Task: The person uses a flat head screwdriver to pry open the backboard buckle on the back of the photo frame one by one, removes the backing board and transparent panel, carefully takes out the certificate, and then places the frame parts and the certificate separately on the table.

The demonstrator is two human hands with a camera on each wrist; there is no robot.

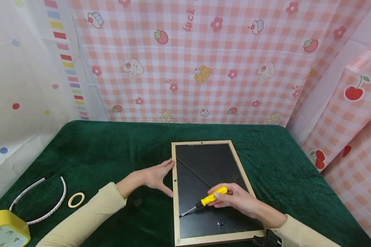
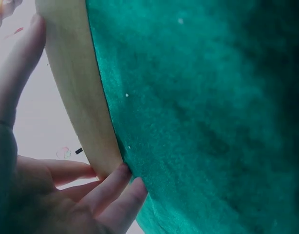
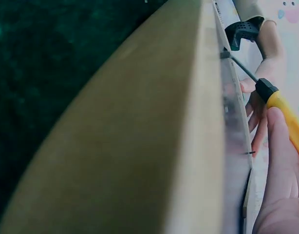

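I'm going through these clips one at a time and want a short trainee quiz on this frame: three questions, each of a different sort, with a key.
1. True or false: the left hand touches the wooden frame.

2. Fill in the blank: in the head view, the tip of the yellow-handled screwdriver, held in the right hand, is at the ____ inner edge of the frame.

3. Multiple choice: where does the pale ring lie?
A. Inside the frame
B. On the green cloth, beside the white headband
C. Under the right hand

Key: 1. True. 2. left. 3. B.
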